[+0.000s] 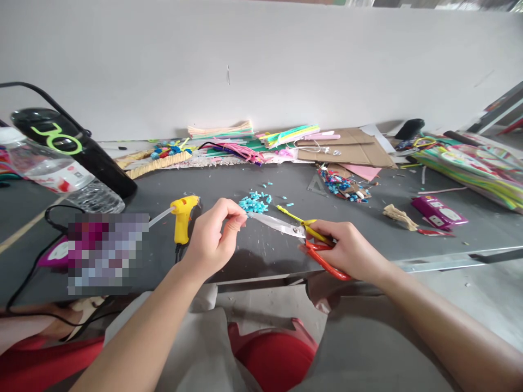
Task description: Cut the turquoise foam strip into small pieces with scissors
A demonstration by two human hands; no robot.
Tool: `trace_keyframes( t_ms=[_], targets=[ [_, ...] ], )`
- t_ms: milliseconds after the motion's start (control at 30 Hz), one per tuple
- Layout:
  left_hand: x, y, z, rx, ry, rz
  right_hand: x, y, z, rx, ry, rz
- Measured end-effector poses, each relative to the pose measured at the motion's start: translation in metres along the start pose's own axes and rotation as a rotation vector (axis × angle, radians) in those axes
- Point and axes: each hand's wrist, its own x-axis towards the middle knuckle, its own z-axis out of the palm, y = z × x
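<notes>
Here are the scissors [280,224], out over the front half of the counter [223,182], blades pointing left and lying close together, red and yellow handles in the right hand [352,251], whose fingers curl snugly around the grips. The tips come right up to the left hand [216,237], and that one is pinched closed, thumb pressed to forefinger; whether a scrap sits in the pinch, I can't tell. Just beyond those fingertips lies a heap of short blue pieces [254,203], with a few strays scattered behind it and to its right. A slim yellow stick [289,214] slants just behind the scissors. Left of the left hand, near it, stands a yellow glue gun [182,220], a pale glue stick poking out of its back. Farther right, a clear set square [316,185] sits beside a jumble of colourful scraps [347,188], then a crumpled beige strip [399,216] next to a purple box [439,212]. Along the back runs flat cardboard [359,149]; a big bundle of coloured stems [482,169] fills the far right. Over on the left, a water bottle [98,196] leans into view by a black flask [96,160].
</notes>
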Motion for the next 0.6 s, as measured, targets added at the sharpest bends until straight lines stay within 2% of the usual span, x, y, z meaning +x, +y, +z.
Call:
trace_keyframes(
  t_ms=[600],
  targets=[
    [0.0006, -0.0034, 0.0003, 0.020, 0.017, 0.053, 0.0001, 0.0003, -0.0006, -0.014, -0.006, 0.005]
  ],
)
